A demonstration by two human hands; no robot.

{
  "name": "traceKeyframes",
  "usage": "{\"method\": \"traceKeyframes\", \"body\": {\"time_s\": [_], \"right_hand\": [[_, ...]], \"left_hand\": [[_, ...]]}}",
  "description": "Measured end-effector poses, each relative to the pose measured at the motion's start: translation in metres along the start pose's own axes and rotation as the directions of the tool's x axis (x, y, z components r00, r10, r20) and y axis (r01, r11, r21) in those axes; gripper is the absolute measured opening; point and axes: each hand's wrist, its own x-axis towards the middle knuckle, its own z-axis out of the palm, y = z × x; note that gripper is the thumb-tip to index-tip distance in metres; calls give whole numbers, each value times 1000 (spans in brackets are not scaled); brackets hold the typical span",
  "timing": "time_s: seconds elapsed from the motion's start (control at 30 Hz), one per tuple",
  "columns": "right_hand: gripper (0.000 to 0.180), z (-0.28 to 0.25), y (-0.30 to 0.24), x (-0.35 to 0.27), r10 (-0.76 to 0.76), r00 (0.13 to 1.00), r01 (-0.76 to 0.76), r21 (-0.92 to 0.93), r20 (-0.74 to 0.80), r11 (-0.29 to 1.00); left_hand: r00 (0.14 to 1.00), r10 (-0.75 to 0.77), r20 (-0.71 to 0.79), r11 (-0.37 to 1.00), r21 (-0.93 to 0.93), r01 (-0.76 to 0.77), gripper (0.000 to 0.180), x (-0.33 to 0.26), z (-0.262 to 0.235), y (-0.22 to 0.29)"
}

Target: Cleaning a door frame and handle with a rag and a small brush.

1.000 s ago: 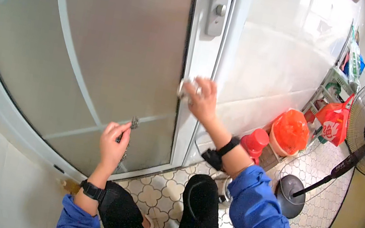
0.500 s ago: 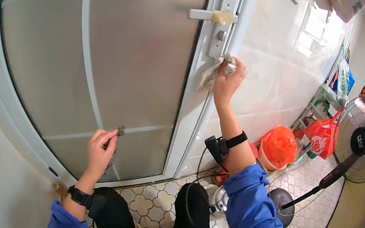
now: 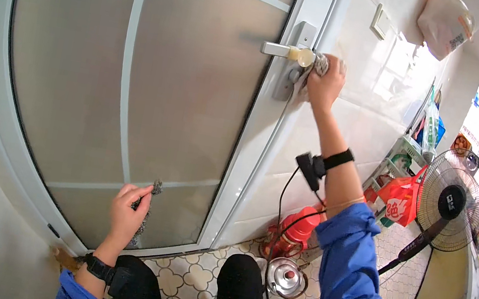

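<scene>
Right hand (image 3: 324, 86) covers most of the cloth (image 3: 320, 65) it grips at the door handle (image 3: 282, 50); the handle's inner end is hidden. Left hand (image 3: 127, 213) conceals most of a small dark item (image 3: 151, 198), kind undeterminable. Shelf goods (image 3: 426, 128) beyond the fan (image 3: 453, 201) too small to identify. Hanging bag (image 3: 444, 22) cut off at top edge.
</scene>
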Motion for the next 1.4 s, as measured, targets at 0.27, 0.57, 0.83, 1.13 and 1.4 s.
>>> {"method": "traceKeyframes", "body": {"time_s": [0.27,0.57,0.83,1.13,1.4], "right_hand": [[30,-9,20,7,-174,980,165,94,98,982],[37,-24,19,-82,-107,949,116,-15,296,993],[25,-58,-16,-9,36,995,-69,358,97,931],[24,-53,-36,44,-195,933,113,269,301,956],[25,-29,-18,56,-74,885,-54,259,459,964]], "left_hand": [[999,-35,-3,999,1,35,17,-4,4,-4],[998,-58,26,998,-26,58,16,-6,8,10],[998,-60,37,994,-92,63,17,-5,9,12],[995,-74,65,990,-113,81,16,-2,13,23],[998,0,63,997,-81,5,16,-1,2,19]]}}
